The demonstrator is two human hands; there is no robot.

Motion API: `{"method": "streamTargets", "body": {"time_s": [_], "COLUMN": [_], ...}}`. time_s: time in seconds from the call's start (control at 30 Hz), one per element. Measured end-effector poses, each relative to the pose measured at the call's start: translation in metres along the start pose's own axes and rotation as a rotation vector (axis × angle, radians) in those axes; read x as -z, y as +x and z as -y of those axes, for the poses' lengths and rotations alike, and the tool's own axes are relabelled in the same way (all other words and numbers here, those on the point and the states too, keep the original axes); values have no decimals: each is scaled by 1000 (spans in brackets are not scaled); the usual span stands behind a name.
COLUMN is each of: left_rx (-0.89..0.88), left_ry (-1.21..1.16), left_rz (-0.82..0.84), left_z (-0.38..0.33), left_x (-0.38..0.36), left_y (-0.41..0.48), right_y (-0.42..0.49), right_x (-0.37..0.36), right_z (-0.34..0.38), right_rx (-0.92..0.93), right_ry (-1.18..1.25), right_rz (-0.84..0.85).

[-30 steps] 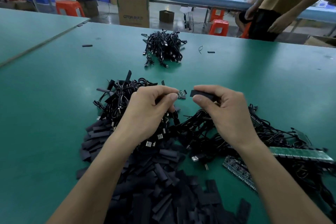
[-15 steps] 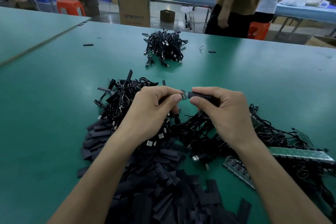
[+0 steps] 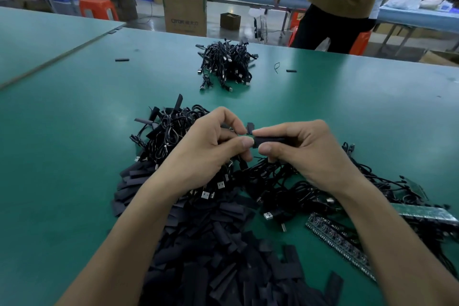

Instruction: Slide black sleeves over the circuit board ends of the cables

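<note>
Green bench (image 3: 74, 144) carrying tangled black cables (image 3: 285, 186) under both hands, and a heap of flat black sleeves (image 3: 223, 256) lying nearer. Right hand (image 3: 305, 156) grip clamping one black tubular sleeve (image 3: 269, 141). Its long axis is running left-right, open end pointing at left hand (image 3: 203, 154), whose grip is pinching a cable end hidden behind the thumb.

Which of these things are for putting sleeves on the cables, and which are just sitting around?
For the job: left hand pinching the cable end; right hand holding the black sleeve; loose sleeve pile; cable tangle; circuit board strips.

Just lying about: cardboard box; orange stool; stray sleeve scrap.
</note>
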State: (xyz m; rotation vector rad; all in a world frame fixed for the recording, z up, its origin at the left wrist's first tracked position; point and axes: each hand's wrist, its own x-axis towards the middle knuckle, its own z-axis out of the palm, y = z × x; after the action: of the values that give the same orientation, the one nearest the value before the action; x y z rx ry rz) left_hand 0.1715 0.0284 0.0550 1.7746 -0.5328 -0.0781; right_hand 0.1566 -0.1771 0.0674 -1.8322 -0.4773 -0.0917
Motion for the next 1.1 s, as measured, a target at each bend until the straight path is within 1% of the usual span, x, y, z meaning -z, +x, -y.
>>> {"method": "streamTargets", "body": {"time_s": [0.2, 0.33, 0.4, 0.47, 0.57, 0.77, 1.0, 1.1], "left_rx": [44, 76, 63, 53, 41, 33, 35, 39], "left_ry": [-58, 18, 82, 126, 131, 158, 176, 173], "left_rz": [-26, -47, -54, -63, -80, -64, -64, -64], "left_z": [1, 4, 6, 6, 6, 5, 4, 3], "left_x": [-2, -2, -2, -2, -2, -4, -6, -5], "left_y": [2, 2, 2, 2, 2, 2, 2, 1], "right_y": [-1, -1, -2, -3, -3, -5, -7, -6], "right_x": [-9, -6, -6, -6, -6, -4, 0, -2], "right_z": [1, -3, -5, -6, -6, -4, -4, -6], "right_rx": [34, -1, -12, -17, -14, -1, -3, -10], "right_ry": [3, 18, 17, 13, 13, -21, -52, -26], "right_rz": [-23, -147, -173, -174, -160, -123, -134, -158]}}
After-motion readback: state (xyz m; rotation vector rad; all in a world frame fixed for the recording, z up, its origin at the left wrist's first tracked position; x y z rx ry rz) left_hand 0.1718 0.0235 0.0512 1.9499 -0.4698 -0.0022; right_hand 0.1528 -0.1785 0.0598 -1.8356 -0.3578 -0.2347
